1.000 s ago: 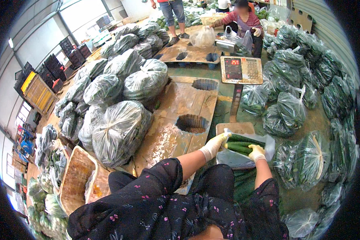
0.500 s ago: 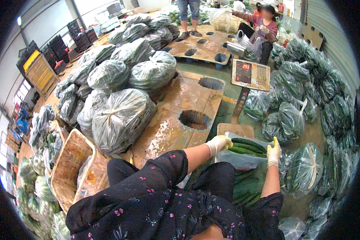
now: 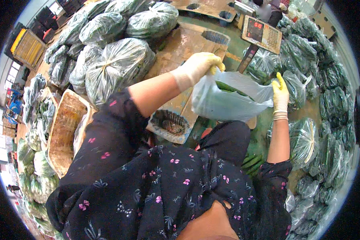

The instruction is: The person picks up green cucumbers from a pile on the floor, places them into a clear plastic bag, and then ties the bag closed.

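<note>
Between my hands hangs a translucent plastic bag (image 3: 224, 103) with dark green cucumbers (image 3: 231, 88) showing at its mouth. My left hand (image 3: 203, 68), in a pale yellow glove, is closed on the bag's left rim. At the opposite rim my right hand (image 3: 281, 93), gloved alike, grips the edge between thumb and fingers. Behind the bag stands a scale with a lit display head (image 3: 262, 34); the bag hides most of its weighing platform (image 3: 251, 122). Loose cucumbers (image 3: 251, 165) lie low beside my knee.
Large filled plastic bags (image 3: 118, 72) are heaped at the left, near a worn crate (image 3: 70, 128). A brown pallet (image 3: 180, 48) with holes lies ahead. More bags of green produce (image 3: 306, 142) line the right side. Part of another person (image 3: 277, 12) shows at the far edge.
Both hands have raised the bag of cucumbers up off the scale area, its mouth now tilted and higher. The scale's reading has changed. My view has tipped downward.
</note>
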